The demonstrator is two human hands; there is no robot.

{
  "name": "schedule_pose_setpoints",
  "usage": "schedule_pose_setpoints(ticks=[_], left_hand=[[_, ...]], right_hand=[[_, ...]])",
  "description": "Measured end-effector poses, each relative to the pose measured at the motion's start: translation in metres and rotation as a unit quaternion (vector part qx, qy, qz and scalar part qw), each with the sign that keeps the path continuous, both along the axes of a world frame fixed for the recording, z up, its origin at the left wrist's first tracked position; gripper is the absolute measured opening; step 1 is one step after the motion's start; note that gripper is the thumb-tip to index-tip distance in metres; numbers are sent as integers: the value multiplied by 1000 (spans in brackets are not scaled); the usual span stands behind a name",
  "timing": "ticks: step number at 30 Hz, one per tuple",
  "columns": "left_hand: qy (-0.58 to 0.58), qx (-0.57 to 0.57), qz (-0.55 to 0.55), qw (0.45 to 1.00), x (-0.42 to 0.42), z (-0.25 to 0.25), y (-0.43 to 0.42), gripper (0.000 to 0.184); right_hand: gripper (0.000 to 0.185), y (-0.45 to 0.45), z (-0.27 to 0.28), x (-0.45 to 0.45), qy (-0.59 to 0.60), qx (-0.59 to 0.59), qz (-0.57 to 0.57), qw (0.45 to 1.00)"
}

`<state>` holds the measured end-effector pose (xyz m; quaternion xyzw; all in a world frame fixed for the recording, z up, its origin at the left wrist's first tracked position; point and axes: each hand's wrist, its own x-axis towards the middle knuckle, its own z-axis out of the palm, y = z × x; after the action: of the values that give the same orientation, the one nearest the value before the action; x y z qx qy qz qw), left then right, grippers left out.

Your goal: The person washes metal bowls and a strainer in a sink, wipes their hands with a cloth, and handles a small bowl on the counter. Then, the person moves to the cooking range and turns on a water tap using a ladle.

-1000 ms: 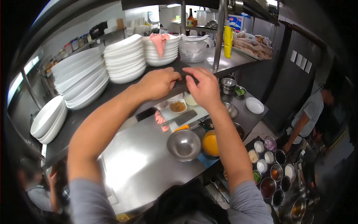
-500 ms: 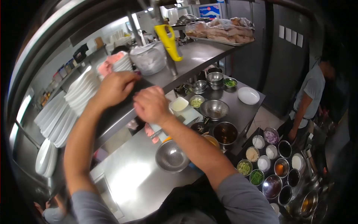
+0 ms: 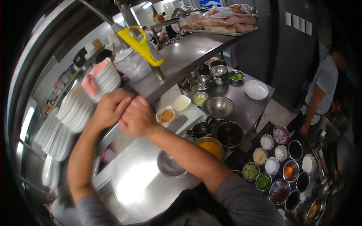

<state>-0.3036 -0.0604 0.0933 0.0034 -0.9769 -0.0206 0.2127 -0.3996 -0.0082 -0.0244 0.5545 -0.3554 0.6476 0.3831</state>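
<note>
White bowls stacked on the metal shelf, hands closed together nearby

The nearest stack of white bowls is set on the metal shelf, with a pink cloth draped against it. By the shelf's front edge, the left hand and right hand are held against each other, fingers curled; whether anything is pinched inside cannot be told. A brief two-handed action seems to be in hand; for anything new to be grasped, the fingers would first need to be loosened.

Compared with the earlier frame, the gap between the hands is closed. A dish of orange-brown food, then covered, is now seen below the shelf. The yellow-handled tool, hung above the shelf, is shown farther left as the view is shifted.
</note>
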Motion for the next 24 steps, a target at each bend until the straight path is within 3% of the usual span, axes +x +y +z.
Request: schedule_pose_setpoints(ticks=[4,7,11,14,24], left_hand=[[20,2,-6,1000,-1,-9,-7,16],[52,114,-4,992,-1,-19,-18,17],[60,91,-16,994,2,-18,-20,15],[115,4,-50,992,6,-17,-14,14],[85,12,-64,994,16,-26,-32,22]], right_hand=[[17,0,-1,-2,6,-3,3,1000],[17,-1,2,0,16,1,-10,1000],[18,-6,0,1,27,16,-16,999],[21,-3,0,1,47,51,-22,997],[17,-10,-2,13,78,70,-43,994]])
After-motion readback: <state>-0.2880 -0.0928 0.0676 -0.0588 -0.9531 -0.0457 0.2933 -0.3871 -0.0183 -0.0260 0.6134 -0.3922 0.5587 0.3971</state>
